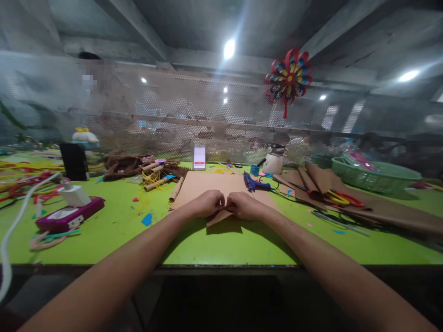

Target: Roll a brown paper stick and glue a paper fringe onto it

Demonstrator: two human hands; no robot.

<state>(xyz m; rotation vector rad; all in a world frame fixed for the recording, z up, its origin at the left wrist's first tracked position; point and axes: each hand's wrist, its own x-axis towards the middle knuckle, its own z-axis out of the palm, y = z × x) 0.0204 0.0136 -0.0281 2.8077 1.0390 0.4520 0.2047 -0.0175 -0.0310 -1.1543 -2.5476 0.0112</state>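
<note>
My left hand (208, 203) and my right hand (242, 205) meet over the middle of the table, fingertips pinched close together. Between them they hold a small piece of brown paper (218, 220), whose corner hangs down toward me. Under and behind the hands lies a flat sheet of brown kraft paper (202, 183). A blue glue gun (255, 183) rests on that sheet's right part, just beyond my right hand. The exact spot gripped is partly hidden by my fingers.
Left on the green table (121, 240) are a purple power strip (71, 216) with a white plug and a black phone (74, 161). Red-and-yellow-handled scissors (342, 198) lie on brown paper at right, before a green basket (377, 177). A jar (273, 161) stands behind.
</note>
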